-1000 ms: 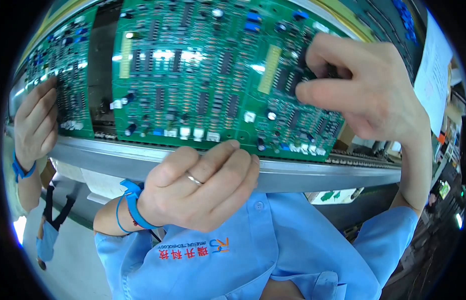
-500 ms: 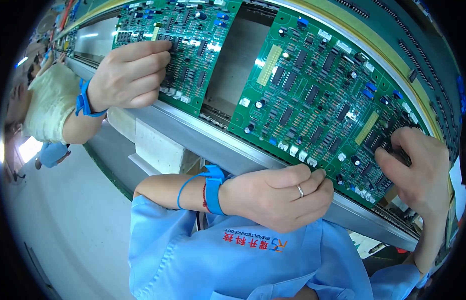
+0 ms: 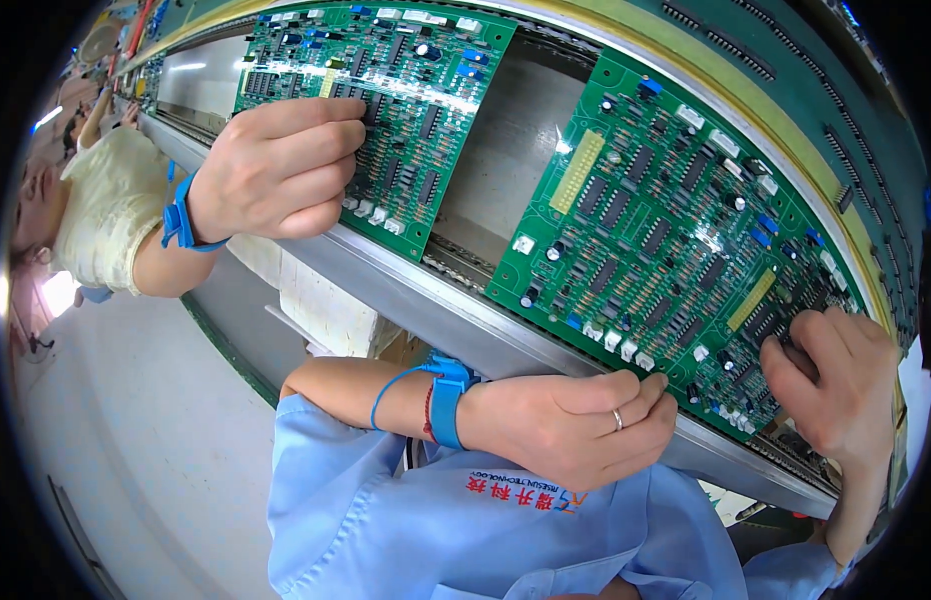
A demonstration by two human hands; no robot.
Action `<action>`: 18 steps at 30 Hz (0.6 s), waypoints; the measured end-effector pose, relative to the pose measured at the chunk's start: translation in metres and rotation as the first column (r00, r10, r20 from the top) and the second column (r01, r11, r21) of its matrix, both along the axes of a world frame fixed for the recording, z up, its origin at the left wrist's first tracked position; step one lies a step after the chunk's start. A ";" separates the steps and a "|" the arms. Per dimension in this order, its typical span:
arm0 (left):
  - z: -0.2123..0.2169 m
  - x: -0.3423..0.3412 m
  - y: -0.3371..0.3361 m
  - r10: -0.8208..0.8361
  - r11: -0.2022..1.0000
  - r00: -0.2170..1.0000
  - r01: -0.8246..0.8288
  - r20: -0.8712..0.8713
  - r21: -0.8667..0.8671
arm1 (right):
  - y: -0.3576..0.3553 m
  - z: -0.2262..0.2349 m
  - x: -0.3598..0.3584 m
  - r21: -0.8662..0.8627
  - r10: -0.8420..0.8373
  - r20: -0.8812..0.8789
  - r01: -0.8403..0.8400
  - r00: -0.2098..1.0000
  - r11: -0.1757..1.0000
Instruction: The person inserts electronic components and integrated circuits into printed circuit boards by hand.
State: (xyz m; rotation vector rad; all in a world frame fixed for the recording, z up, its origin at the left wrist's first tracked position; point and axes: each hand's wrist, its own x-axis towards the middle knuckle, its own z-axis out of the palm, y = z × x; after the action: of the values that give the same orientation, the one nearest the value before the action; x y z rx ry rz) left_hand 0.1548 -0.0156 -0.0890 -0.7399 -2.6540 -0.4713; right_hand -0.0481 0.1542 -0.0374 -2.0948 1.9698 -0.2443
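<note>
A green circuit board (image 3: 626,235), packed with black chips, resistors and white connectors, lies on the rail line in front of me. My left hand (image 3: 576,425), with a ring and a blue wrist strap (image 3: 446,403), is at the board's near edge. Its fingers are curled with the tips together; whatever is between them is hidden. Over the right end of the board, my right hand (image 3: 836,375) bends down with thumb and forefinger close together by a black chip (image 3: 763,320). I cannot see whether it grips a part.
At the left, a co-worker's hand (image 3: 286,165) reaches over a second green board (image 3: 406,130). A gap separates the boards. The metal rail (image 3: 466,315) runs along the near side. Beyond the far rail, rows of black chips (image 3: 741,55) lie on a green surface. A white box (image 3: 331,305) stands below.
The whole view has shifted, so boards, rails and chip rows appear lower and further right. My right hand stays among the chips; my left hand stays at the near edge.
</note>
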 end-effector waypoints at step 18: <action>-0.024 0.019 0.021 -0.014 0.995 0.999 0.019 -0.049 0.098 | 0.025 -0.018 0.011 -0.002 -0.030 0.071 0.030 0.997 1.000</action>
State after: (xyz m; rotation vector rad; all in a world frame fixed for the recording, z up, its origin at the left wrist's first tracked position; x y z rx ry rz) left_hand 0.1739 0.0053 -0.1133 -0.7344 -2.5618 -0.5769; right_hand -0.0371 0.1787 -0.0558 -2.0311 1.9622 -0.3228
